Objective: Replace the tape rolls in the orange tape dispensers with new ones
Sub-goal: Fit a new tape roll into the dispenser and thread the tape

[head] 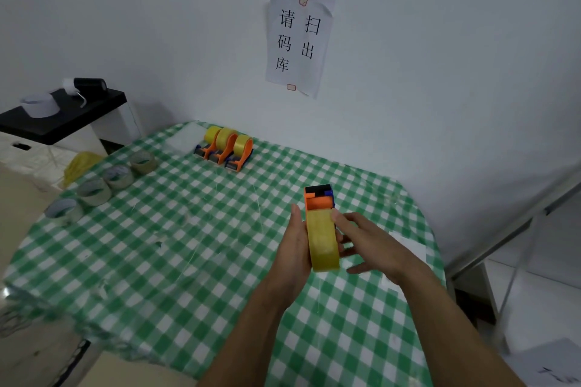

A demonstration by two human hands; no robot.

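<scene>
An orange tape dispenser with a yellow tape roll in it is held above the table, its black and blue cutter end pointing away. My left hand holds its left side. My right hand is on the right side, thumb on the top of the roll and the other fingers spread. Three more orange dispensers with yellow rolls stand in a row at the far side of the table. Several nearly used-up tape rolls lie in a line along the left edge.
The table wears a green and white checked cloth. A black-topped stand with a white cup and a black bottle is at the far left. White paper signs hang on the wall. A white sheet lies under my right hand.
</scene>
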